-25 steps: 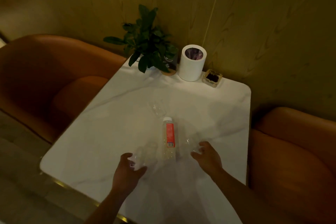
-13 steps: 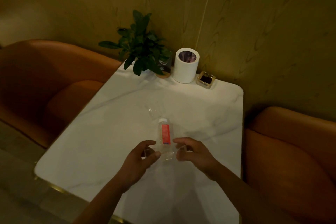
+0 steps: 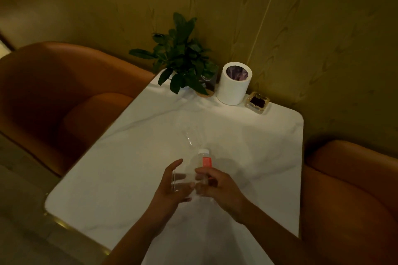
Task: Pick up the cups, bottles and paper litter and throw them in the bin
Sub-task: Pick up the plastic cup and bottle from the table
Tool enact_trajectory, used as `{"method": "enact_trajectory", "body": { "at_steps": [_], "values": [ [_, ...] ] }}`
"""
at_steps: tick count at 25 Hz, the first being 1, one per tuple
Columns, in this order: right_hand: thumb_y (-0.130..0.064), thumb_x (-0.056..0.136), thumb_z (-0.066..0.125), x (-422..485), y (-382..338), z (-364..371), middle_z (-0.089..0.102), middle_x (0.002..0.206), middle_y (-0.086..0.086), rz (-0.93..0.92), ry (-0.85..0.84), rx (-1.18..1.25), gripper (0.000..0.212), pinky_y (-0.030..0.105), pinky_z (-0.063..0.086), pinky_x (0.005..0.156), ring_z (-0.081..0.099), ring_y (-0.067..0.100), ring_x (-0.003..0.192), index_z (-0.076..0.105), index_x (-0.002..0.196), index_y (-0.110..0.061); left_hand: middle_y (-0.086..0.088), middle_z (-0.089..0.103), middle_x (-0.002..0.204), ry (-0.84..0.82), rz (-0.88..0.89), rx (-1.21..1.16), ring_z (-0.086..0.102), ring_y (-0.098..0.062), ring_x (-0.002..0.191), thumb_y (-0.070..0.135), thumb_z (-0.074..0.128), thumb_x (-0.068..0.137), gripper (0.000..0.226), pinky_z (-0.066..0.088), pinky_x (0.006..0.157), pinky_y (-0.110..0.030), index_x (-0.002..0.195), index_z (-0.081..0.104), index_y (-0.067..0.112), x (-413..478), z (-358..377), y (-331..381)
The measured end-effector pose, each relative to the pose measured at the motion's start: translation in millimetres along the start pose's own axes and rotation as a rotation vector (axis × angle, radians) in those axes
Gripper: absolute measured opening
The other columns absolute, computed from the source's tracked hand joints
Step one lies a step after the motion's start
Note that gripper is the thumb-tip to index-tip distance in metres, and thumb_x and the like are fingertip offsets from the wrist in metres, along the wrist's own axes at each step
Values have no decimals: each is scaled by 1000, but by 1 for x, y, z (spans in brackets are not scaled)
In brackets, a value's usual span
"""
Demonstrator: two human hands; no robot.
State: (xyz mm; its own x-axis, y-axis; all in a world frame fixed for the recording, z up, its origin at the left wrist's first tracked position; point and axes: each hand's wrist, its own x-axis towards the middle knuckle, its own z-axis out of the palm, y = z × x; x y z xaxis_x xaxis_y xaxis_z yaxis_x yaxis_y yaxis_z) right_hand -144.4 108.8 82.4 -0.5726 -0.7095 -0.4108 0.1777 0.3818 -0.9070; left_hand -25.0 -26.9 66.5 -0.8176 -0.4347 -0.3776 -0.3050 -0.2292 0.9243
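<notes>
Over the near part of the white worktop (image 3: 120, 178), a clear cup (image 3: 182, 182) is held in the left hand (image 3: 172, 189), with the fingers (image 3: 174, 164) curled round its side. Just beside it, the right hand (image 3: 217, 187) is closed on something clear; whether it is a second cup cannot be told. A bottle (image 3: 203, 160) with a red label lies on the worktop just past the hands. Another clear cup (image 3: 190, 137) seems to lie a bit further off, but it is hard to see. The white bin (image 3: 232, 88) stands at the far edge, well apart from the hands. The cups are thin, so a soft squeeze is best. If one cup is slid straight into the other, both could be carried in one hand, and the bottle could be picked up with the free hand
</notes>
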Motion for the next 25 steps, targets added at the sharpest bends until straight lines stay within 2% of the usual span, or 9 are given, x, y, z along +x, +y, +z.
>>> {"method": "enact_trajectory", "body": {
  "at_steps": [3,5,7,9,12,15,19,22,25],
  "values": [
    [-19,82,76,34,-17,-6,71,113,4,10,-40,5,31,32,59,87,69,16,100,68,108,-33,-9,67,109,132,-9,-134,72,-25,91,36,80,68,58,60,70,-36,120,58,46,19,-25,-1],
    [-17,83,74,66,-26,-13,72,106,11,12,70,-36,24,33,60,83,70,20,94,69,106,-23,-11,67,111,242,-22,-235,71,-31,93,32,81,66,58,58,71,-40,120,60,41,30,-43,-3],
    [-22,84,74,112,-30,-20,72,104,11,7,222,-280,29,39,58,88,69,24,94,67,111,-15,-13,64,117,310,-52,-295,68,-33,98,32,83,68,61,57,73,-41,123,58,37,41,-59,-6],
    [-30,83,73,155,-33,-21,69,114,11,42,292,-517,45,37,52,95,66,27,104,61,123,-13,-16,62,119,339,-88,-328,66,-33,98,31,84,68,65,56,74,-42,126,56,33,50,-68,-8],
    [-50,79,72,204,-26,-11,53,137,16,151,328,-732,82,40,47,98,55,33,123,39,141,-9,-16,63,116,353,-107,-326,65,-33,97,36,82,62,69,57,78,-46,126,56,32,60,-76,-9],
    [-62,73,70,229,-6,1,47,142,17,261,294,-896,100,46,47,96,49,38,127,27,144,-6,-12,64,114,364,-114,-297,66,-34,103,38,80,63,69,56,82,-48,127,55,33,67,-82,-8],
    [-42,76,76,235,5,-7,60,131,14,252,258,-743,74,41,49,96,58,34,119,42,131,-7,-10,63,114,376,-136,-269,65,-33,106,36,78,65,66,56,84,-49,127,54,34,71,-91,-13],
    [-32,74,81,209,-13,-20,66,116,6,122,234,-424,57,40,54,88,65,26,104,54,122,-16,-11,63,117,379,-133,-267,64,-32,107,32,84,68,65,57,80,-45,126,55,36,71,-98,-18],
    [-27,68,85,162,-31,-28,66,104,-3,22,51,-262,48,37,58,84,67,17,97,63,111,-33,-12,63,119,365,-125,-252,65,-31,105,33,83,71,61,56,75,-40,126,55,36,67,-105,-14]
  ]
}}
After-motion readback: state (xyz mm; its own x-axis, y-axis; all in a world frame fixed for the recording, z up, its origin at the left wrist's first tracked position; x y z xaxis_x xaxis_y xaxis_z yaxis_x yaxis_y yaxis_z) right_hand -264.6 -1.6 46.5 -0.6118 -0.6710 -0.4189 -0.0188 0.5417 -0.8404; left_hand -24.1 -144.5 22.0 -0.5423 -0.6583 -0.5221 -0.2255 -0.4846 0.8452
